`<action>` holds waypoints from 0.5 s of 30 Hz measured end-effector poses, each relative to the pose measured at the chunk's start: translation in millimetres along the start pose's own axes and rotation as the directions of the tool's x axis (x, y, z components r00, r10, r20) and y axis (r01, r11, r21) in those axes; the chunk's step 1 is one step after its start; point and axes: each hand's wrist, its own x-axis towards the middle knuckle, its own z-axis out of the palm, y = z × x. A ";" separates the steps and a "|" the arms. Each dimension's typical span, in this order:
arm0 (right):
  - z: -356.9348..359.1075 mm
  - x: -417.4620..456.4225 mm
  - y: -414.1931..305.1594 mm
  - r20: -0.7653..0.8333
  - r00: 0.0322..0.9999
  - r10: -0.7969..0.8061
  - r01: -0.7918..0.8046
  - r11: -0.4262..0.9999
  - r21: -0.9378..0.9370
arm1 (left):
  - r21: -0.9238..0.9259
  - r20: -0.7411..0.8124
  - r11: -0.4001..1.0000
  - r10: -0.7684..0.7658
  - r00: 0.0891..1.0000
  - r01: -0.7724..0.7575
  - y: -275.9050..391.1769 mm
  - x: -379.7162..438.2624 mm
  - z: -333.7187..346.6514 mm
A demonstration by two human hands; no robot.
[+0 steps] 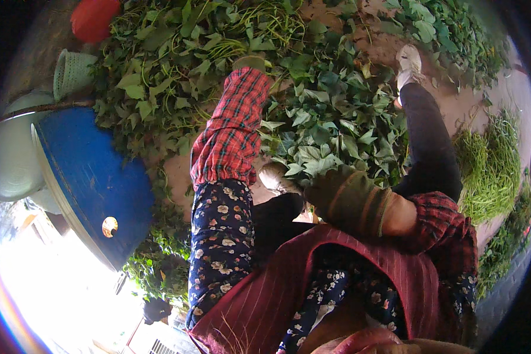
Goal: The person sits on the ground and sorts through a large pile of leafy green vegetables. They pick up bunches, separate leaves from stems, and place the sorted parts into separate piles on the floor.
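My left hand (250, 63) reaches far forward into a heap of green leafy vines (168, 75), likely sweet potato greens. Only the glove's cuff shows past the red plaid sleeve; leaves hide the fingers. Close to my body, my right hand (349, 201) wears a dark green striped knit glove. It rests at the near edge of a pile of broad lobed leaves (332, 128) lying between my feet. Its fingertips are lost among dark leaves, so I cannot tell what either hand holds.
A blue plastic drum (97, 177) lies at the left, with a pale green basket (73, 73) and a red rounded object (95, 20) beyond. Thin green stems (486, 177) are heaped at the right. More leaves (451, 31) lie far right. My shoes (409, 64) flank the leaf pile.
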 end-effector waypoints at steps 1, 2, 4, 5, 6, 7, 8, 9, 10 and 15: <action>0.2 -2.2 -0.3 -0.038 0.999 -0.014 0.015 1.000 0.017 | 0.012 -0.009 1.000 0.003 1.000 -0.003 1.6 1.4 -2.8; -1.9 -4.4 -1.3 -0.048 0.999 -0.004 0.004 1.000 0.008 | 0.017 -0.020 1.000 0.001 1.000 0.000 1.1 0.0 -4.9; -10.1 -7.6 -5.4 -0.086 0.996 0.003 -0.004 1.000 -0.012 | 0.053 -0.044 0.998 -0.012 0.999 0.014 -5.0 -9.0 -14.8; -11.2 -6.3 -5.2 -0.032 0.999 0.014 -0.015 1.000 -0.009 | 0.080 -0.061 0.996 -0.031 0.998 0.035 -11.6 -16.0 -23.0; -10.6 -4.4 -4.5 0.024 0.999 0.022 -0.021 1.000 -0.008 | 0.095 -0.082 0.994 -0.054 0.995 0.062 -17.9 -23.5 -31.7; -12.0 -2.6 -5.0 0.082 0.996 0.025 -0.025 1.000 -0.009 | 0.117 -0.101 0.989 -0.079 0.992 0.090 -26.5 -35.1 -39.2; -21.7 0.2 -8.8 0.167 0.985 0.052 -0.049 0.998 -0.025 | 0.133 -0.133 0.981 -0.122 0.984 0.140 -38.5 -51.3 -51.7; -23.4 -1.3 -7.5 0.156 0.988 0.015 -0.010 0.999 -0.032 | 0.161 -0.165 0.968 -0.164 0.973 0.190 -45.8 -67.1 -68.6; -20.9 -6.3 -0.1 0.146 0.989 0.022 -0.016 0.999 -0.041 | 0.190 -0.192 0.961 -0.163 0.968 0.200 -38.3 -73.4 -84.5; -10.6 -4.9 14.4 0.133 0.986 0.097 -0.087 0.993 -0.081 | -0.274 -0.668 0.911 -0.410 0.621 0.308 -24.3 -212.0 -202.6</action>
